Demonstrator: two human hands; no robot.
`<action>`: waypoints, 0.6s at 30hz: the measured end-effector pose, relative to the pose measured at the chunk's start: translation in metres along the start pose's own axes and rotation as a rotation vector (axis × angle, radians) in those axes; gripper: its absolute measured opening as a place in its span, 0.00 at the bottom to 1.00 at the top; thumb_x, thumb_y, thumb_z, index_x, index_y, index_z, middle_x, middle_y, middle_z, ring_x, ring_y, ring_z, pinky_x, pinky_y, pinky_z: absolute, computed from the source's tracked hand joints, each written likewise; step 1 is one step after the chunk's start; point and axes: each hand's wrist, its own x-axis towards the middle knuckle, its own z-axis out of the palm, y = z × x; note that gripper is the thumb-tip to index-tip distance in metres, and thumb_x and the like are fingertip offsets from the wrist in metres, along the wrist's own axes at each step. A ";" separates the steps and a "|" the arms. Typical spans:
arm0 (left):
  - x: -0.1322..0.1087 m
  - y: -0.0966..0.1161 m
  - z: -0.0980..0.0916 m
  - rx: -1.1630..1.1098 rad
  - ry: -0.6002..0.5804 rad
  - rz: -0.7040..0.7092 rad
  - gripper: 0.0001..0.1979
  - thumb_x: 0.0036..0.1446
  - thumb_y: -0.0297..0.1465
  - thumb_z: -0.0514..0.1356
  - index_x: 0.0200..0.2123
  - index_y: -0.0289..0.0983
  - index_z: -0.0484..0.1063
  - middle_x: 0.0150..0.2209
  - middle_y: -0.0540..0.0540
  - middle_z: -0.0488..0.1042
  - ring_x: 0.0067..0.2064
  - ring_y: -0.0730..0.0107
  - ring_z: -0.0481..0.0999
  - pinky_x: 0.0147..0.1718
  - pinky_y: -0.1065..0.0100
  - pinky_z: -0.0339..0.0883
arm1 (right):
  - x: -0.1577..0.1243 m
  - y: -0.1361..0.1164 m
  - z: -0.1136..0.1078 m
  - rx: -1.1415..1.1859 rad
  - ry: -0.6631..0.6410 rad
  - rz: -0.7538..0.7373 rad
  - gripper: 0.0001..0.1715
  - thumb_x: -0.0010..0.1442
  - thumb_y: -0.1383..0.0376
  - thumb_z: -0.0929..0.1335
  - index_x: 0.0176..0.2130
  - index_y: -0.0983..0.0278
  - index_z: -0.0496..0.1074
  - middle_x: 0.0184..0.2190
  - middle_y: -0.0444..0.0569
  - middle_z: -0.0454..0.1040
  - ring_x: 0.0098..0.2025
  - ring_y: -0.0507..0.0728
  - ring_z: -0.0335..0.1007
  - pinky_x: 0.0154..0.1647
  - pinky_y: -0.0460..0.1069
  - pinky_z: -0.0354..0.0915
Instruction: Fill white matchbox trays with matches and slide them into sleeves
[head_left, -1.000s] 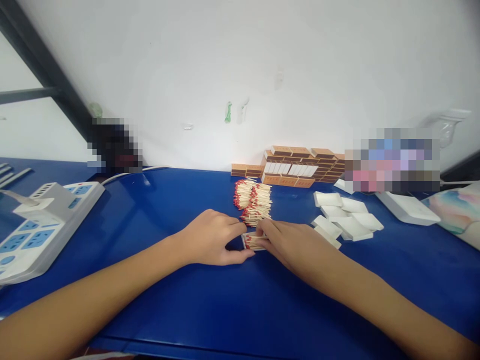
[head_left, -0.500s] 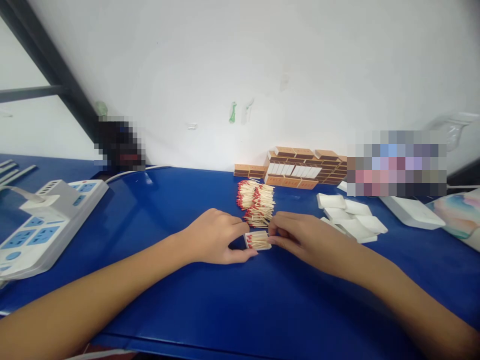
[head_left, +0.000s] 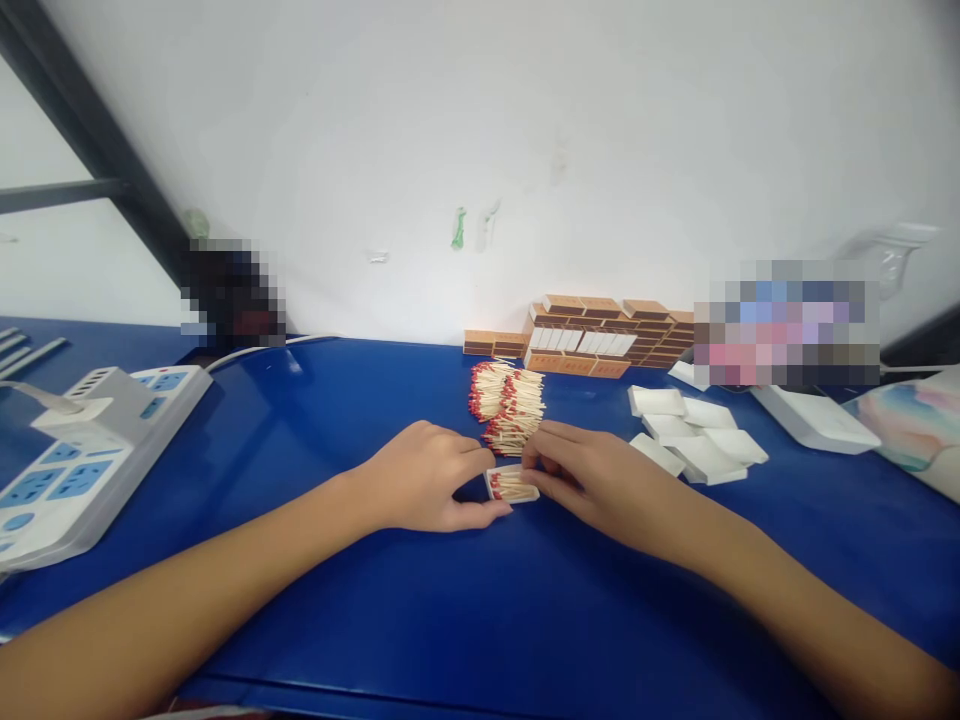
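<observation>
A small white matchbox tray (head_left: pixel 513 497) lies on the blue table with red-tipped matches in it. My left hand (head_left: pixel 435 478) rests at the tray's left side, thumb and fingers apart around its left end. At the tray's right end is my right hand (head_left: pixel 581 470), its fingertips closed together over the edge of the matches; whatever they pinch is too small to make out. Just behind the tray, a pile of loose matches (head_left: pixel 514 405) lies with red heads to the left.
Brown matchboxes (head_left: pixel 577 362) are stacked against the wall. Several white trays (head_left: pixel 705 450) lie to the right, near a white box (head_left: pixel 814 420). A power strip (head_left: pixel 97 465) is at the left. The blue table (head_left: pixel 450 620) extends toward me.
My right hand has moved slightly left, its fingertips now further over the tray's right end. My left hand stays beside the tray. The whole view has shifted a little.
</observation>
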 end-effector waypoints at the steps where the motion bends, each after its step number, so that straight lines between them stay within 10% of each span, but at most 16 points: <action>1: 0.000 0.000 0.000 0.005 0.003 0.003 0.20 0.66 0.47 0.60 0.33 0.36 0.76 0.26 0.50 0.76 0.27 0.69 0.77 0.25 0.66 0.60 | 0.000 0.000 0.001 -0.002 0.001 0.000 0.07 0.72 0.68 0.65 0.39 0.61 0.68 0.37 0.47 0.74 0.35 0.55 0.70 0.35 0.49 0.61; 18: 0.001 0.001 -0.001 0.009 0.028 0.023 0.20 0.66 0.47 0.60 0.33 0.36 0.75 0.25 0.51 0.75 0.26 0.69 0.77 0.24 0.66 0.59 | 0.001 -0.004 0.005 0.035 0.017 -0.016 0.06 0.73 0.67 0.65 0.40 0.61 0.70 0.38 0.48 0.74 0.36 0.55 0.70 0.35 0.49 0.62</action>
